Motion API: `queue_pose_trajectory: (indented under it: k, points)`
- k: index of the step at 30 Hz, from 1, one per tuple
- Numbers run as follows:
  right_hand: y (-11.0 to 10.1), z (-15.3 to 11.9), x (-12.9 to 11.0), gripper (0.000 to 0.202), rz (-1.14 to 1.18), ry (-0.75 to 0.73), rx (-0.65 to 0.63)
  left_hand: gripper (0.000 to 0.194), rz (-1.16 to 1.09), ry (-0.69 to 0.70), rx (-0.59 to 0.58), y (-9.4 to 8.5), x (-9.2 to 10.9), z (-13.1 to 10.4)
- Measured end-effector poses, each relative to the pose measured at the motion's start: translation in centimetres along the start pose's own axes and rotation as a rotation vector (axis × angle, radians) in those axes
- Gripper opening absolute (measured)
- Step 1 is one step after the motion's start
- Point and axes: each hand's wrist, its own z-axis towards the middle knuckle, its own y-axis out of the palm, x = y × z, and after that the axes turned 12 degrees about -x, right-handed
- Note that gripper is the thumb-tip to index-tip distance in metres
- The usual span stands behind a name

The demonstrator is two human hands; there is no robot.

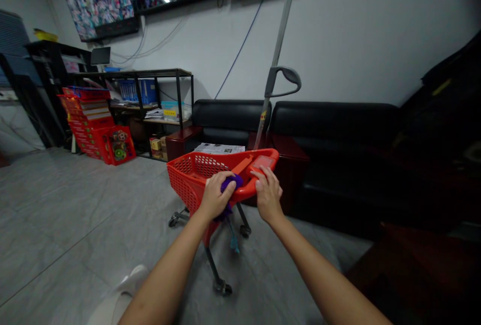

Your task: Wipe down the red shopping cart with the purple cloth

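Note:
A small red plastic shopping cart [188,184] on grey legs with casters stands on the floor in front of me. My left hand [218,194] is closed over a purple cloth [232,181], pressing it against the left part of the cart's handle. Part of the cloth hangs below the hand, and a light-blue strip [233,238] dangles under it. My right hand [268,192] is curled over the right part of the handle, beside a flat panel [263,162]. Its fingertips touch the red plastic. Nothing else shows in that hand.
Behind the cart rises a grey pole [280,39] with a loop handle. Black sofas [338,134] with reddish wooden arms line the wall, with newspapers [220,148] on one. Stacked red boxes [88,129] and a shelf [161,72] stand left. Screens hang above. A white shoe [126,287] shows below.

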Motion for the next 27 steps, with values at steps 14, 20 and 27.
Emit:
queue_pose_trajectory:
  k: [14, 20, 27]
  points:
    - [0.4, -0.9, -1.9, 0.048, -0.052, 0.032, 0.060, 0.021, 0.021, -0.027, 0.066, 0.0, 1.1, -0.8]
    - [-1.6, 0.7, -0.2, 0.046, -0.153, -0.072, -0.047, 0.024, -0.012, -0.036, 0.069, -0.9, -0.5, -0.9]
    - [-0.5, 1.5, 1.6, 0.048, -0.127, -0.071, -0.001, 0.024, -0.062, -0.069, 0.147, -1.0, -2.7, -1.5]
